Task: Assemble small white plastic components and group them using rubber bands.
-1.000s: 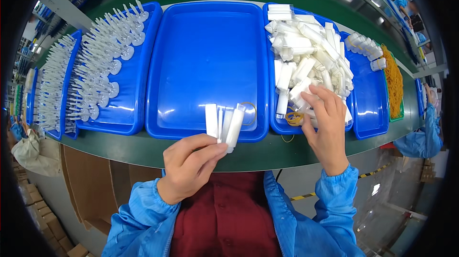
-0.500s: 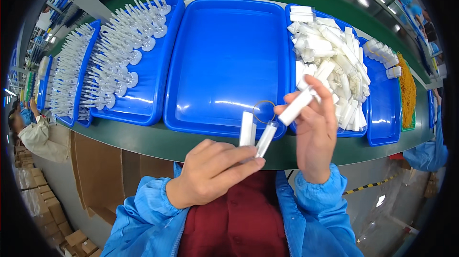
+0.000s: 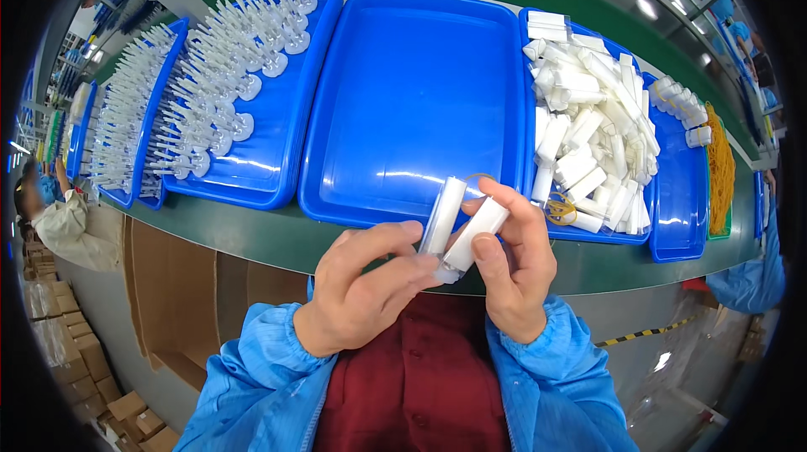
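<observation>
My left hand (image 3: 361, 288) is closed on a small white block-shaped pack (image 3: 443, 217) in a clear plastic sleeve, held upright at the near edge of the middle tray. Against it my right hand (image 3: 517, 271) pinches a second white pack (image 3: 479, 232) between thumb and fingers, its lower end meeting the left one's. A thin yellowish rubber band (image 3: 479, 176) shows partly by the right index finger; the rest of it is hidden. Whether further packs sit behind these two cannot be made out.
Before me is a blue tray (image 3: 412, 99). Right of it, a blue tray holds piled white packs (image 3: 588, 133) and a loose rubber band (image 3: 560, 210); farther right are yellow rubber bands (image 3: 720, 166). Clear-stemmed plastic parts (image 3: 227, 91) fill trays at left. A person (image 3: 71, 225) works far left.
My right hand has moved left and down, bringing its white pack against those in my left hand. The rubber band that hung in open view is now mostly hidden. The head view has shifted slightly.
</observation>
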